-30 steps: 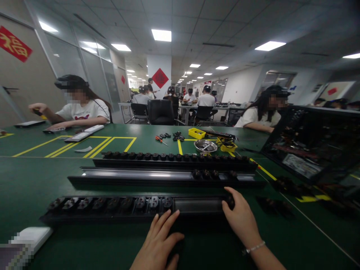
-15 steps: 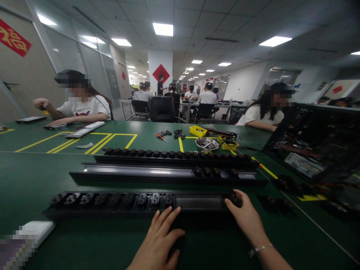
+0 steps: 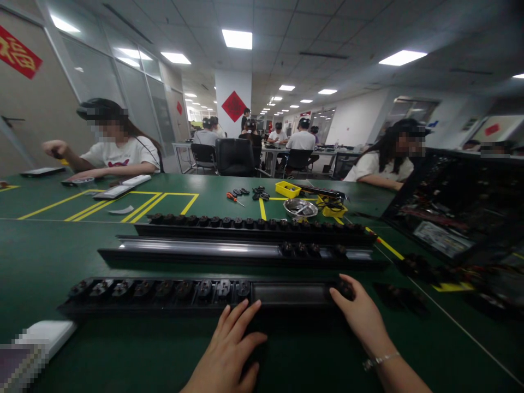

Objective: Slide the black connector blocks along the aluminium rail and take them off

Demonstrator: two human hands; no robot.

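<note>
A long black socket rail (image 3: 164, 297) lies across the green table right in front of me, its left half filled with several black socket modules (image 3: 196, 288) and its right part an empty channel. My left hand (image 3: 229, 355) rests flat with fingers spread against the rail's near edge. At the rail's right end my right hand (image 3: 360, 316) is curled around a small black socket module (image 3: 344, 289), fingertips pressing it into the channel.
Two more black rails (image 3: 245, 252) lie parallel farther back, the far one (image 3: 254, 225) full of modules. Loose black modules (image 3: 413, 267) sit at the right beside an open black chassis (image 3: 458, 207). A steel bowl (image 3: 301, 208), yellow trays (image 3: 286, 190) and a white box (image 3: 49, 334) also stand here. Other people work opposite.
The view has tilted slightly. Both hands stay at the near rail, the right hand still on the module at its right end.
</note>
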